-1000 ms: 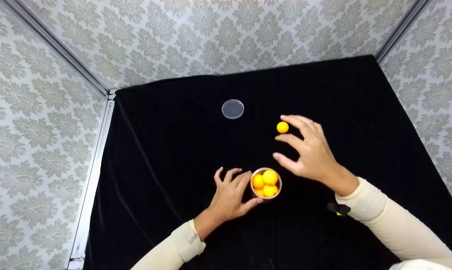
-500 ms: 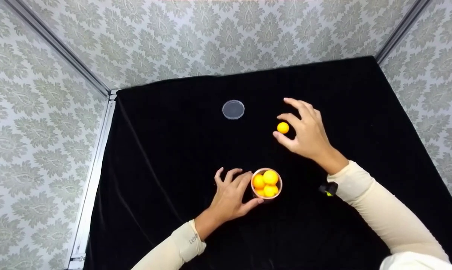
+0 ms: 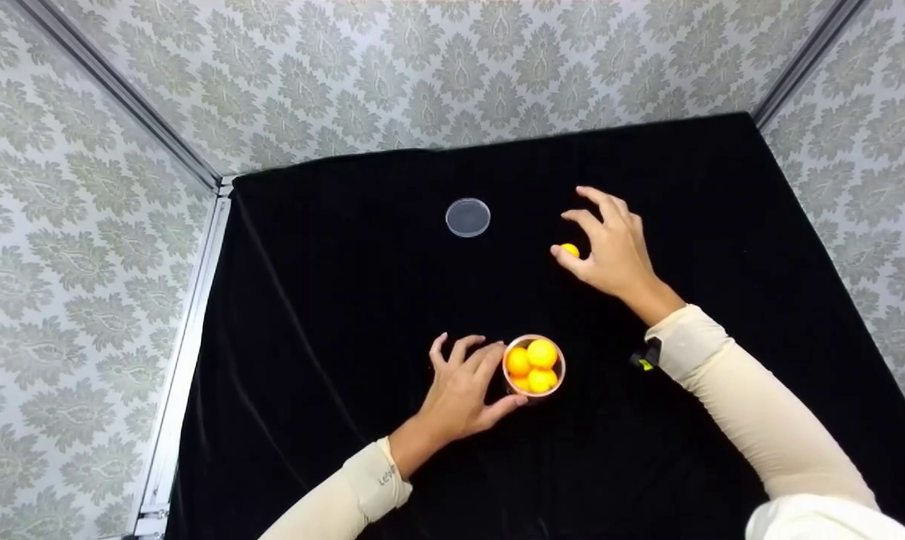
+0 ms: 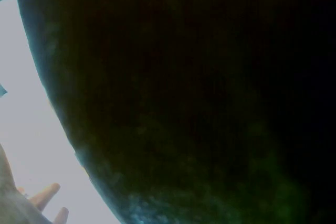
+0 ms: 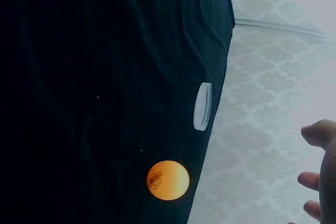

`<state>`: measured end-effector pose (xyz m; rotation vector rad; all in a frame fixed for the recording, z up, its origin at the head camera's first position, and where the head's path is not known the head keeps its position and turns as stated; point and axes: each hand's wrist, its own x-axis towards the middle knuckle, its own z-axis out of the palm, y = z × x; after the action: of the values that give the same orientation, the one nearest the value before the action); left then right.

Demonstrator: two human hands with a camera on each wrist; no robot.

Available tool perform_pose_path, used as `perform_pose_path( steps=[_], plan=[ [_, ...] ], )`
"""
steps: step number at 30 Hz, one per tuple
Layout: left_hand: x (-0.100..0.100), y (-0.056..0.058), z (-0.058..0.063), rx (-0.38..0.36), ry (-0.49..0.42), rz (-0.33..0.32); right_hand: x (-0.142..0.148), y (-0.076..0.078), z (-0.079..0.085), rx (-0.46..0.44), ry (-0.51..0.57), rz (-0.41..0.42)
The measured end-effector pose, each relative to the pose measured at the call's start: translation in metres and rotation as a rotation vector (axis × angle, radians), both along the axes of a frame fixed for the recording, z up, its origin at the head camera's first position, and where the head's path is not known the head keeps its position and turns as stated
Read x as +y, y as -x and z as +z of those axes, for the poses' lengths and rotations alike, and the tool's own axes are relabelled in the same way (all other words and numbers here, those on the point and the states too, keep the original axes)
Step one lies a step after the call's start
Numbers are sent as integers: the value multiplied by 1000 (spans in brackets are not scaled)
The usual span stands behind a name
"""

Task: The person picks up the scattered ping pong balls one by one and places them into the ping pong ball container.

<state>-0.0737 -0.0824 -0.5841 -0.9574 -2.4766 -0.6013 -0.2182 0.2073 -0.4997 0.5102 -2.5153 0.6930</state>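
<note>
My left hand [image 3: 458, 394] grips the left side of a round cup with a pinkish rim [image 3: 563, 367], thumb at its near side and fingers along its left side. Several orange balls [image 3: 541, 354] fill the cup. Farther back on the right, my right hand [image 3: 614, 247] hovers with spread fingers over a single orange ball [image 3: 570, 249], which the thumb partly covers in the head view. In the right wrist view this ball [image 5: 168, 180] lies on the cloth, apart from the fingers. The left wrist view is mostly dark, with some fingertips [image 4: 46, 196] at lower left.
A clear round lid [image 3: 467, 217] lies on the black cloth [image 3: 347, 262] toward the back, left of the single ball. Patterned walls [image 3: 460, 67] with metal corner rails [image 3: 115, 97] enclose the table's back and sides.
My right hand has moved away from me and slightly left, its thumb now overlapping the single ball in the head view. Left hand and cup have stayed put.
</note>
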Motion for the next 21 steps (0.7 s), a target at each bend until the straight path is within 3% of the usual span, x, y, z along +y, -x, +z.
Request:
perform_pose_path(
  steps=[21],
  plan=[
    [-1, 0, -1, -12, 15, 10, 14, 21, -37, -205, -60, -98]
  ],
)
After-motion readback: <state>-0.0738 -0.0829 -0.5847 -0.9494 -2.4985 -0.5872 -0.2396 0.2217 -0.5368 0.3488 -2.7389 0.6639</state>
